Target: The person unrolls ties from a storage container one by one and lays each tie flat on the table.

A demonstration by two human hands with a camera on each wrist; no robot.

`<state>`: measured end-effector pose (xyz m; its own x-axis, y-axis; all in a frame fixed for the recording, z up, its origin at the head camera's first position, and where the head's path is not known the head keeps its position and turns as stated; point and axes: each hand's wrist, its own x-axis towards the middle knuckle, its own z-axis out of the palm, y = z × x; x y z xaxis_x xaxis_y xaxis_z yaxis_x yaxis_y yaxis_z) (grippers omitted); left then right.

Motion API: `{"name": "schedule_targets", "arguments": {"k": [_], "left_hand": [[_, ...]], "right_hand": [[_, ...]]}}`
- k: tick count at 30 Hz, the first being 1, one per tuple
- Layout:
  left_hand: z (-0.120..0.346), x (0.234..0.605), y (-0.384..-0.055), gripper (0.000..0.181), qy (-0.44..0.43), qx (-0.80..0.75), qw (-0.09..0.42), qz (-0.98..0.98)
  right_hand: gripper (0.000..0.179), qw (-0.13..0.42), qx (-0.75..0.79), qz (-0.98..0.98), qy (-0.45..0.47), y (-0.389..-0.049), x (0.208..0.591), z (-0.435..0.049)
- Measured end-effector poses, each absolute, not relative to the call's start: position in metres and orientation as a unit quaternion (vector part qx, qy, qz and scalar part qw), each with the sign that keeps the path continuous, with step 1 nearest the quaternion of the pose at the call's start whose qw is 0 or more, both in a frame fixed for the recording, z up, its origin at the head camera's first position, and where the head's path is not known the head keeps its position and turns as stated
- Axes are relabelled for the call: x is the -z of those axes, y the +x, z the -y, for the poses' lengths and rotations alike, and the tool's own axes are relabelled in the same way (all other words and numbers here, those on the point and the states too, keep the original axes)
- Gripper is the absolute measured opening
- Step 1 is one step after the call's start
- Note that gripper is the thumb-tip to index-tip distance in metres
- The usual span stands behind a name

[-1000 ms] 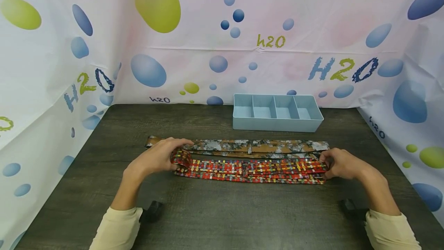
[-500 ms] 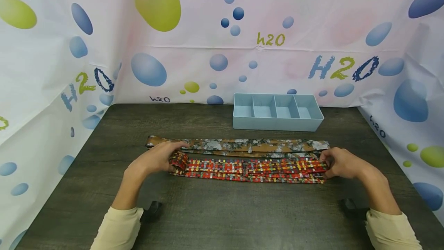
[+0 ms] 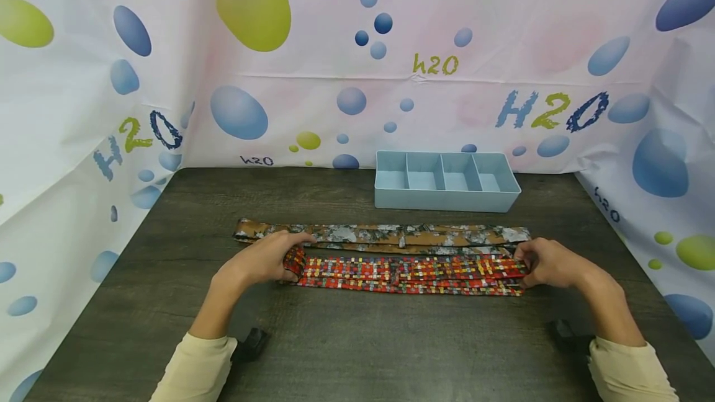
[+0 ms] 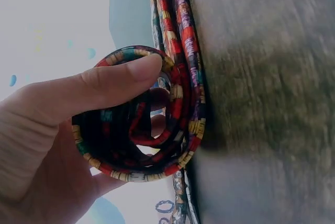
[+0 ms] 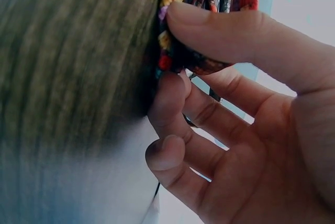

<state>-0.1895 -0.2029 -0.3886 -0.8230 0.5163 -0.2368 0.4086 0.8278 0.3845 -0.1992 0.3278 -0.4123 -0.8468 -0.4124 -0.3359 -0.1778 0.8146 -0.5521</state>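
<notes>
A red necktie with a multicoloured checkered pattern [image 3: 402, 273] lies folded lengthwise across the table, its left end wound into a loose coil [image 4: 137, 176]. My left hand [image 3: 261, 259] grips that coil, thumb over the near side and fingers behind it, as the left wrist view shows. At the opposite end my right hand [image 3: 553, 263] pinches the tie's folded tip, with the thumb on top and curled fingers below in the right wrist view. Just behind lies a second necktie, brown with a grey floral print [image 3: 357, 234], folded flat; the left fingertips overlap its front edge.
A light blue tray with several compartments [image 3: 447, 200] stands at the back right of the dark wooden table [image 3: 391, 346]. A patterned curtain [image 3: 313, 67] closes off the back and both sides.
My left hand shifted a little left, then moved right with the coil turning in its fingers. My right hand stays in place on the tie's other end.
</notes>
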Motion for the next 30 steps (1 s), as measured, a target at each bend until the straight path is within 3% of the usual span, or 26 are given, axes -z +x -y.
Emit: {"name": "schedule_targets", "arguments": {"k": [13, 30], "left_hand": [[0.219, 0.381, -0.188, 0.064, 0.249, -0.208, 0.136, -0.936], [0.242, 0.372, -0.185, 0.069, 0.227, -0.244, 0.148, -0.931]], "right_hand": [[0.030, 0.232, 0.266, -0.922, -0.158, -0.200, 0.412, -0.329], [0.030, 0.236, 0.264, -0.922, -0.154, -0.201, 0.415, -0.328]]}}
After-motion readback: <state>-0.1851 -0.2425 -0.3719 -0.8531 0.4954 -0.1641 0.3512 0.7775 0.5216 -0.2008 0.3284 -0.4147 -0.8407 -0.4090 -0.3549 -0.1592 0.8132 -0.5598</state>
